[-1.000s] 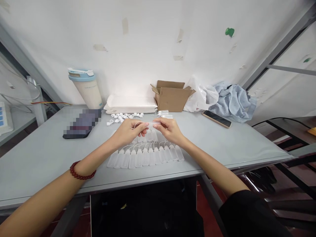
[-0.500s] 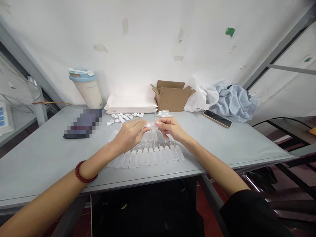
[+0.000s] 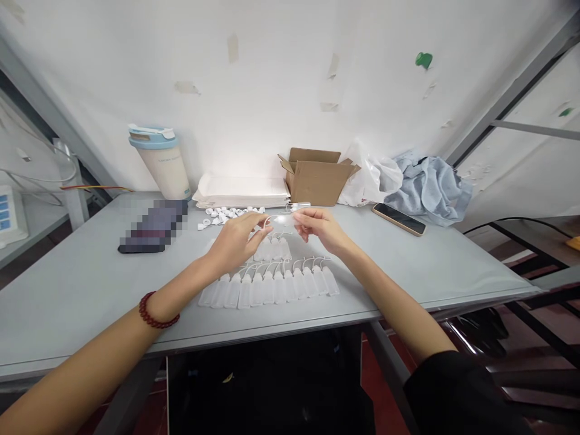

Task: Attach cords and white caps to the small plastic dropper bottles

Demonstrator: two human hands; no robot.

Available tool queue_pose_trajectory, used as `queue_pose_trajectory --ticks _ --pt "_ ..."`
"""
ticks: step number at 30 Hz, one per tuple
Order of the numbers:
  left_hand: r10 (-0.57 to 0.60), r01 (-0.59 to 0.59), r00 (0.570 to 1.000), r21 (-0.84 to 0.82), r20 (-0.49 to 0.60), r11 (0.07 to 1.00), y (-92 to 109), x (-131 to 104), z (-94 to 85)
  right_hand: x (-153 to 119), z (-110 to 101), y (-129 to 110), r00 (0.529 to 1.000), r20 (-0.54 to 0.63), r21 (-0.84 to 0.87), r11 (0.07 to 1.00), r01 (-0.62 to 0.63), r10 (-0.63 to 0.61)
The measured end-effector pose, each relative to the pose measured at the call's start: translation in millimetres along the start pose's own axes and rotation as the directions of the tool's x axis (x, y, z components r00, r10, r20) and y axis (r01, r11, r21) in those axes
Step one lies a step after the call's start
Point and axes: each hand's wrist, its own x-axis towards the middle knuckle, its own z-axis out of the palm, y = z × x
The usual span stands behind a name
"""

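Grey table (image 3: pixel 408 266) against white, tape-marked wall (image 3: pixel 272 121), red floor (image 3: pixel 374 370) below.

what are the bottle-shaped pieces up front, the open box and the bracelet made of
Bottle-shaped pieces: frosted plastic, probably, being cloudy and translucent. Box: matte brown cardboard, seemingly, from its folding flaps. Bracelet: dark red beads, perhaps wood; finish unclear.

The tumbler (image 3: pixel 164 174) reads "LUCKY", its next word too blurred.

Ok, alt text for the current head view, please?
A person's right hand pinches a small translucent container above a grey table, the left hand close beside it at a thin curved white tube. Similar containers lie in rows below; white caps and an open cardboard box sit behind.
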Motion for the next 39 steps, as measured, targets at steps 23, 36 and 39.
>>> queue_pose_trajectory --ticks 23,36,39 --pt "-0.275 0.275 0.958 -0.014 -0.079 0.961 -5.2 4.8 -5.4 12.2 -56.0 13.2 0.991 -0.096 -0.894 0.428 -0.129 0.097" --pt "-0.557 0.501 0.826 0.348 0.082 0.793 -50.7 17.9 -53.8 11.1 -53.9 14.3 0.994 -0.06 -0.906 0.413 -0.092 0.089" --pt "-0.589 0.505 0.796 0.386 0.138 0.772 -66.1 14.7 -59.3 10.9 -49.2 14.4 0.999 -0.044 -0.896 0.441 -0.051 0.026"
